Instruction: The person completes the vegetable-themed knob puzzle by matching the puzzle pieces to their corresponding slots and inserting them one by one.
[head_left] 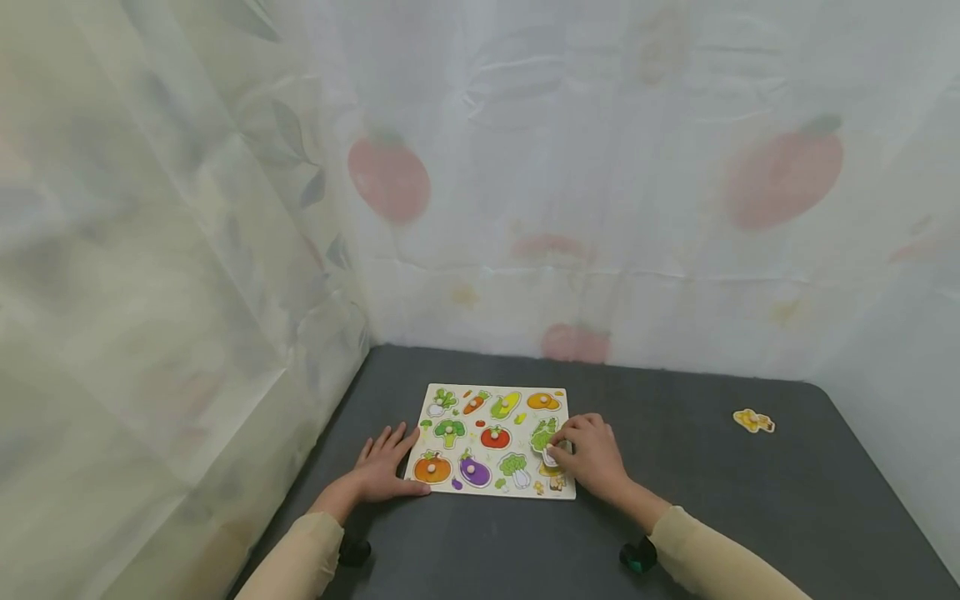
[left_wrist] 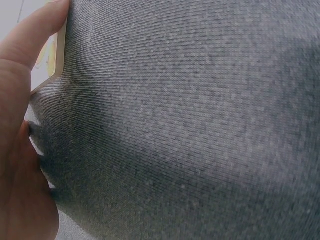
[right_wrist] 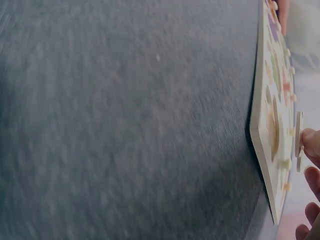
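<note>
A wooden vegetable puzzle board lies flat on the dark table. My left hand rests at its left edge, fingers spread and fairly straight, thumb along the near corner; the left wrist view shows that thumb over the board's edge. My right hand pinches a green-and-white leafy vegetable puzzle piece over the board's right side. In the right wrist view this thin piece is seen edge-on, raised off the board, at the fingertips. Below it, a mushroom-pictured recess is partly covered by the hand.
Pumpkin, eggplant, tomato and several other knobbed pieces sit in the board. A loose yellowish puzzle piece lies on the table at the far right. Printed curtains hang behind and at the left.
</note>
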